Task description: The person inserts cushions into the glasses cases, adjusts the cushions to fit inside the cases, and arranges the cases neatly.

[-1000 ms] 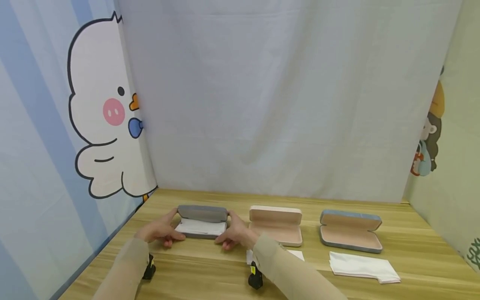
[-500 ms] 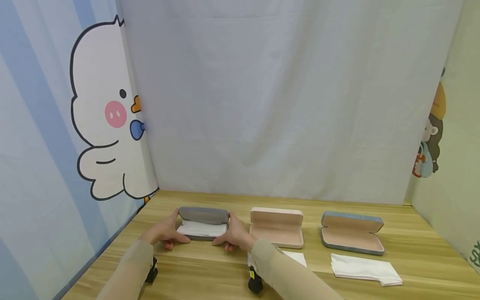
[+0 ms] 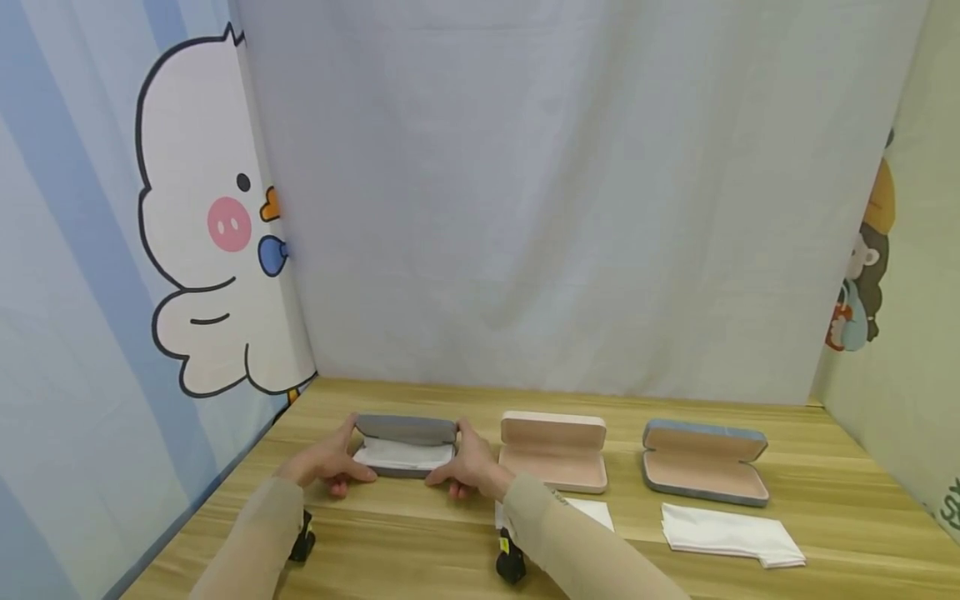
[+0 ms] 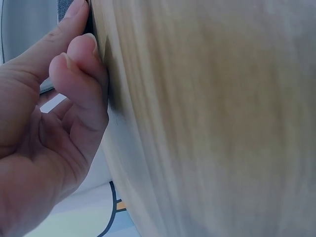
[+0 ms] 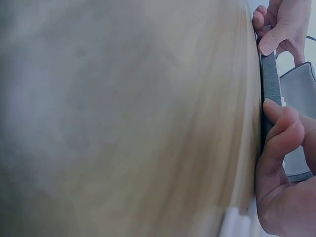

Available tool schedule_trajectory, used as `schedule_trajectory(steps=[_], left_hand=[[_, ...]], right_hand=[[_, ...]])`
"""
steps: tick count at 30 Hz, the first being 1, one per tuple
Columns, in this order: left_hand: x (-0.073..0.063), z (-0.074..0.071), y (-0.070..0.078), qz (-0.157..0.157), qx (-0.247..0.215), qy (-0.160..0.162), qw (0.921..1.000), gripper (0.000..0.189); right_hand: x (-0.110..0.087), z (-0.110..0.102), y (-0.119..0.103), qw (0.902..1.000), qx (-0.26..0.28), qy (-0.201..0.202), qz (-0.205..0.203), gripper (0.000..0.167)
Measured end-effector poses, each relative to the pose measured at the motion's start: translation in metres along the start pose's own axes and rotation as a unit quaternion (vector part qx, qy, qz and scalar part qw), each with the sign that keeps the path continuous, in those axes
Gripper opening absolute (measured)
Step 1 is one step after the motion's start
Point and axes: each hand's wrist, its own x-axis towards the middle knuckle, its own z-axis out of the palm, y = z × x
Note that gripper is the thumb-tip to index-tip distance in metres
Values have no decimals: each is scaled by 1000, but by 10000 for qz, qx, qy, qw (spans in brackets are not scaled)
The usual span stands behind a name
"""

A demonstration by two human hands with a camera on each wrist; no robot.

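Observation:
A grey glasses case (image 3: pixel 405 428) stands open on the wooden table, its lid tilted up at the back. A folded white cloth (image 3: pixel 403 454) lies inside it. My left hand (image 3: pixel 330 458) grips the case's left end, index finger up at the lid and thumb on the front edge. At the opposite end my right hand (image 3: pixel 468 463) holds it the same way. In the right wrist view both thumbs press the front rim (image 5: pixel 270 79), while the other fingers of the right hand (image 5: pixel 286 163) curl near the tabletop. The left wrist view shows the left hand (image 4: pixel 59 94) with fingers curled low beside the case.
To the right stand an open white case (image 3: pixel 552 467) with pink lining and an open blue case (image 3: pixel 703 477). In front of them lie a white cloth (image 3: pixel 592 512), partly behind the right sleeve, and another folded cloth (image 3: pixel 731 535). A grey curtain (image 3: pixel 555 200) hangs behind the table.
Both thumbs have slid slightly inward along the grey case's front edge. The case, its cloth and the other things stay where they were.

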Motion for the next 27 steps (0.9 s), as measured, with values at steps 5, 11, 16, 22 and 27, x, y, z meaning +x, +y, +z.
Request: schedule_trajectory(steps=[5,11,16,22,27], left_hand=[[-1,0,2,32,-13,11,10000,120],[1,0,-1,47,-7,40,10000,120],[1,-1,-4,249,-52,-120,9996,123],[-2,-3,-2,370,-87,-226,9990,120],[-2,0,-1,270,-21,-26,9996,109]], right_hand=[[0,0,-1,10000,42,36,-46,72],[-1,1,1,9999,93,56,-62,70],[-3,1,0,9999,119,37,-7,71],[-4,1,0,9999,142,38,30,69],[-4,1,-1,9998,179,31,25,68]])
